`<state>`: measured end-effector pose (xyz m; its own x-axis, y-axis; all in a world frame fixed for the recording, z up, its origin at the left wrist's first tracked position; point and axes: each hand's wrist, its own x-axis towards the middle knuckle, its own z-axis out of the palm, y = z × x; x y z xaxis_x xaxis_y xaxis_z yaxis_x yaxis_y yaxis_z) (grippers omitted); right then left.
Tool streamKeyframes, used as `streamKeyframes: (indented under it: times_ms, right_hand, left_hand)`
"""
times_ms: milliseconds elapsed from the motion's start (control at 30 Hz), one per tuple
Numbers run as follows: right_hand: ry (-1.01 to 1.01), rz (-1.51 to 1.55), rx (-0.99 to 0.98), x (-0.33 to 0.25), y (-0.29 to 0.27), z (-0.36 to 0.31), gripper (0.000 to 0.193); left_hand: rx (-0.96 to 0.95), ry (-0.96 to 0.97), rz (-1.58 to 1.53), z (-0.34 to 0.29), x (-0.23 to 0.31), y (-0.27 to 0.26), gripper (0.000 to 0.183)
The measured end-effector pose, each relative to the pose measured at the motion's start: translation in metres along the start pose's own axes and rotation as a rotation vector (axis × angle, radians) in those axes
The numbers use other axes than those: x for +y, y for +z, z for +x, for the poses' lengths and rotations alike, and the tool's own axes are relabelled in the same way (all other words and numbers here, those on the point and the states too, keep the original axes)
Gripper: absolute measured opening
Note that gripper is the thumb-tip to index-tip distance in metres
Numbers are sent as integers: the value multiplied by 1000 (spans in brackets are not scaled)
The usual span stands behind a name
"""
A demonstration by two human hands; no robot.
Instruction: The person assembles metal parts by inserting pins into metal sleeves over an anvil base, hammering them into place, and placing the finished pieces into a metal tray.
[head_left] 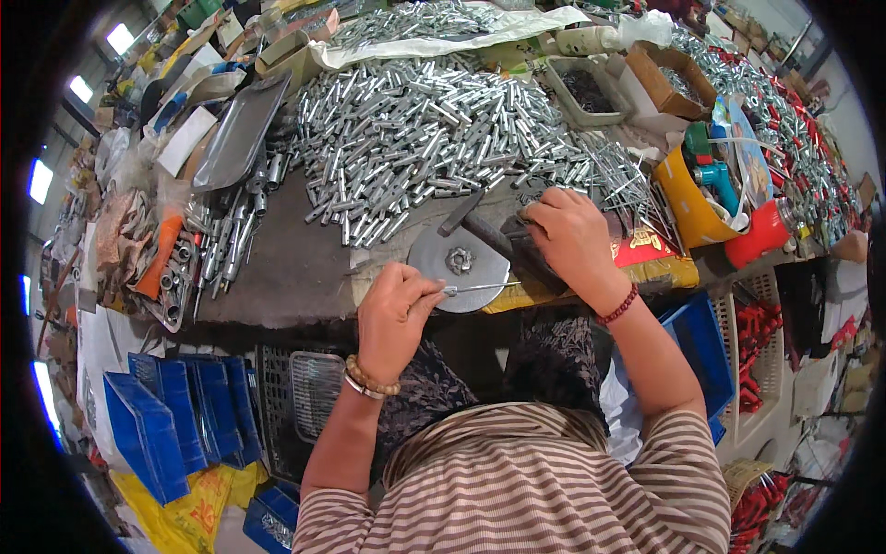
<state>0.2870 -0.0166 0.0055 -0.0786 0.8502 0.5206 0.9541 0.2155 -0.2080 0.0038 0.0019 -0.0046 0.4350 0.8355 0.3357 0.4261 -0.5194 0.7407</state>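
Observation:
My left hand (395, 314) is closed in a pinch on a thin metal rod (482, 288). The rod points right, over the front edge of a round grey metal disc (429, 254) with a small ring-shaped metal part (459, 261) at its middle. My right hand (574, 238) has its fingers bent together beside a dark block (537, 254); whatever they pinch is hidden. Between the disc and that block lies a hammer (486, 233), its head toward the pile. Beyond both hands spreads a large heap of silver metal tubes (425, 129).
Thin metal rods (618, 180) lie right of the heap. A yellow container (694, 198) with a teal tool and a red container (759, 233) stand farther right. At left are a grey tray (242, 129) and loose sockets (171, 282). Blue bins (148, 434) stand below the table edge.

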Motion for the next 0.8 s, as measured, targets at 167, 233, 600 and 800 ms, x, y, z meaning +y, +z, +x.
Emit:
streamKeyframes:
  times_ms: [167,233,600,800]
  right_hand:
    - [-105,-57,-125,6,4,9,10]
    - [-119,-75,-174,4,1,13,10]
    - [164,-20,-101,9,-6,8,14]
    - [173,318,-95,-36,-13,3,16]
  left_hand:
    - [-9,16,-3,-1,-2,0,15]
    - [-5,27,4,-1,-3,0,15]
    - [-1,113,69,2,-1,-1,14]
    - [-4,106,77,1,-2,-1,14]
